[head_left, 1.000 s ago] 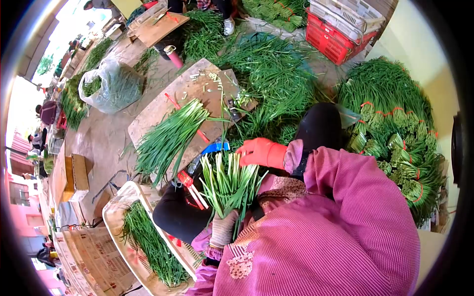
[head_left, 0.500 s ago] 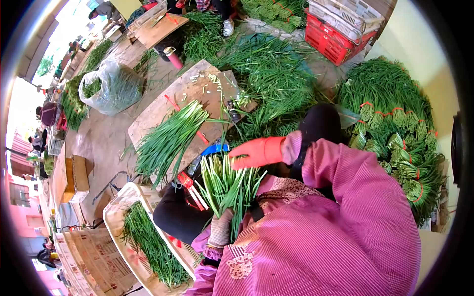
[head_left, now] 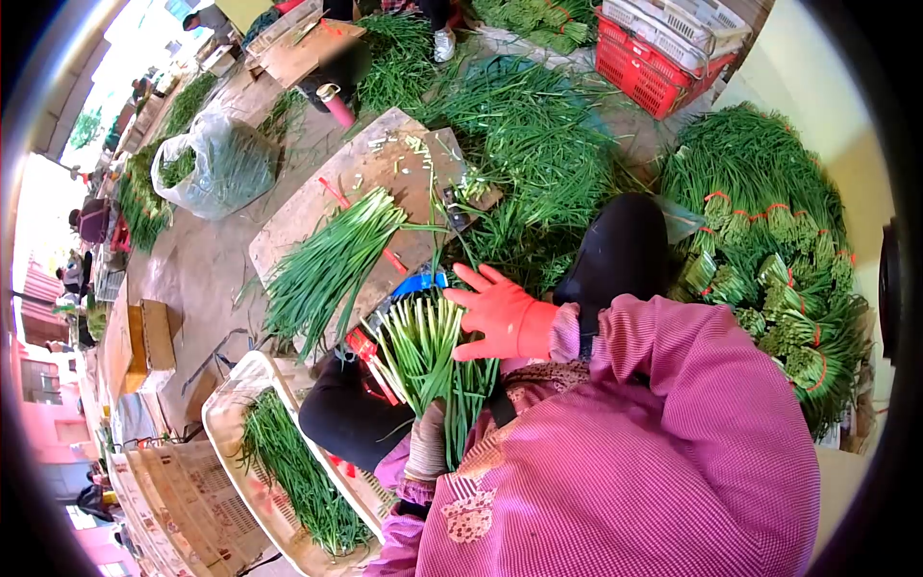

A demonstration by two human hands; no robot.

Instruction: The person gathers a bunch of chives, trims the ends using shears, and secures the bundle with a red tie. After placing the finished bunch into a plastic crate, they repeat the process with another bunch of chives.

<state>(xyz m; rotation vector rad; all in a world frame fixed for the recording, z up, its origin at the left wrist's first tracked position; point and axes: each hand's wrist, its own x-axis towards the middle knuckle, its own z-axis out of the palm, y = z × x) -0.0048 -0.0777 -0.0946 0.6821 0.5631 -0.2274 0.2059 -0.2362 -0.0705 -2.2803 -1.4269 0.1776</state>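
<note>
A bundle of green stalks (head_left: 423, 351) with pale ends lies over my lap. Around its lower part is my left hand (head_left: 428, 442), in a greyish glove and partly covered by the leaves. My right hand (head_left: 502, 313), in an orange-red glove, is beside the pale ends with its fingers spread and nothing in them. Another bunch of stalks (head_left: 336, 260) rests on the wooden board (head_left: 385, 159) with a red strip under it. A blue object (head_left: 418, 284) and red strips (head_left: 363, 348) are close to the bundle.
A pale crate (head_left: 219, 409) holding greens stands at the lower left. Loose greens (head_left: 529, 144) are heaped beyond the board. Tied bundles (head_left: 769, 269) are piled at the right, near red and white crates (head_left: 639, 72). A plastic bag (head_left: 226, 173) and pink bottle (head_left: 336, 106) stand further off.
My right hand has opened, its fingers spreading apart, and has moved slightly right, off the pale ends. My left hand stays around the bundle.
</note>
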